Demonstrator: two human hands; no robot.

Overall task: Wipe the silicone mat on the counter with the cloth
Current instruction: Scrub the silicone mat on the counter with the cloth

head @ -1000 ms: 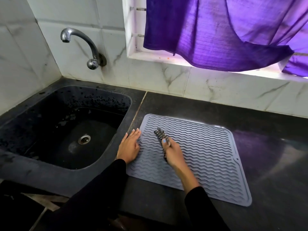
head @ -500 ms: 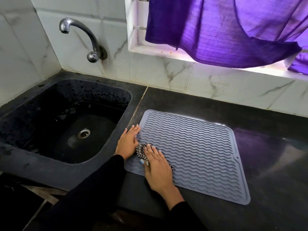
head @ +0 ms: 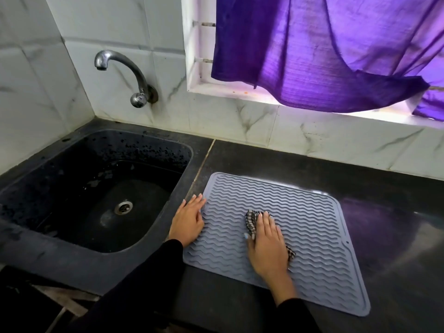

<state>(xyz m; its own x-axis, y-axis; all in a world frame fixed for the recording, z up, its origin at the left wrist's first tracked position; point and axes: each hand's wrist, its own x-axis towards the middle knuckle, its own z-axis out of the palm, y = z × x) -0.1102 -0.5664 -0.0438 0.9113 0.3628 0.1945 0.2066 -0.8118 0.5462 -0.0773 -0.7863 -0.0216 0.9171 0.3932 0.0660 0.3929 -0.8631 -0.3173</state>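
A grey silicone mat (head: 310, 227) with wavy ridges lies flat on the dark counter (head: 384, 188), just right of the sink. My right hand (head: 268, 246) lies palm down on a small black-and-white checked cloth (head: 251, 218), pressing it onto the mat's left-middle part with straight fingers; most of the cloth is hidden under the hand, and a corner shows by the wrist. My left hand (head: 188, 219) rests flat with straight fingers on the mat's left edge.
A black sink (head: 48, 251) with a metal drain sits to the left, and a chrome tap (head: 125, 73) juts from the tiled wall above it. A purple curtain (head: 324, 49) hangs over the window ledge behind the counter.
My right hand has slid the cloth from the mat's left edge, beside the left hand, to the right toward its middle. The left hand stays on the mat's edge.
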